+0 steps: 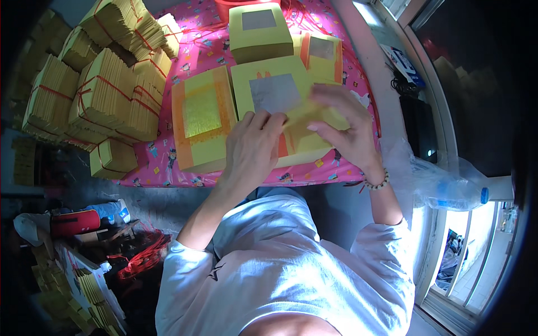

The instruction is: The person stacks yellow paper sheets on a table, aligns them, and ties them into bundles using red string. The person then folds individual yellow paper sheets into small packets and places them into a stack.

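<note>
Several stacks of yellow paper sheets with foil squares lie on the table before me. My left hand (pixel 252 143) is closed, its fingers curled down on a yellow paper sheet (pixel 307 133) at the near middle; its fingertips are partly hidden. To the right, my right hand (pixel 347 126) hovers over the sheet's right side, thumb and fingers apart and smeared by motion. Just beyond the hands is a stack with a silver square (pixel 274 92). Left of my left hand lies a stack with a gold square and orange bands (pixel 203 115).
Bundles of yellow paper tied with red string (pixel 103 92) are piled at the left. A taller paper stack (pixel 260 39) and a red basin (pixel 223 10) stand at the back. Clear plastic with a blue-capped bottle (pixel 457 190) is at the right. Pink patterned cloth (pixel 151 168) covers the table.
</note>
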{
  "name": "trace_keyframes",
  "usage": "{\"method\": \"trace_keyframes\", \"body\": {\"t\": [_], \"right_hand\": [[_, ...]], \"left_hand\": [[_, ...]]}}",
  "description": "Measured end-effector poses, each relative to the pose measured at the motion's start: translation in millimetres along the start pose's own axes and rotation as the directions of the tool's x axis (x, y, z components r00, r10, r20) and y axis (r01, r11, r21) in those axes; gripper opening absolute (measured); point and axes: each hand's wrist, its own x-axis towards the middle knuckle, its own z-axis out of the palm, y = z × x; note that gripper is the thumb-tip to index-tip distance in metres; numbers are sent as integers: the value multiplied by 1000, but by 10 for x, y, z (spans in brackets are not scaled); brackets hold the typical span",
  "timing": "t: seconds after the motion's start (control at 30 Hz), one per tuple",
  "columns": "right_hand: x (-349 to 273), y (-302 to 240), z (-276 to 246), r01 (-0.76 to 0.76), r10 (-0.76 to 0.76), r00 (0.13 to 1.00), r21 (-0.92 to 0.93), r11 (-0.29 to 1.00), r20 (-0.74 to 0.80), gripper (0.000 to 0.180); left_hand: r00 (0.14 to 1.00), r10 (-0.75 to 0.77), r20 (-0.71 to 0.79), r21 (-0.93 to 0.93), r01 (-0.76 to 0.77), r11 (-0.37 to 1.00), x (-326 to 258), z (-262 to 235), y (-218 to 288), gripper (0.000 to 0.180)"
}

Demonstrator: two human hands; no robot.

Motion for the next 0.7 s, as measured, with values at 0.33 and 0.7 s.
{"method": "trace_keyframes", "body": {"t": [0.33, 0.7], "right_hand": [[55, 396, 398, -311, 327, 933, 798, 517, 152, 95], [18, 84, 363, -352, 325, 932, 608, 711, 160, 55]], "left_hand": [[984, -105, -146, -534, 11, 845, 95, -366, -132, 17], [980, -117, -158, -809, -61, 584, 208, 167, -386, 48]]}}
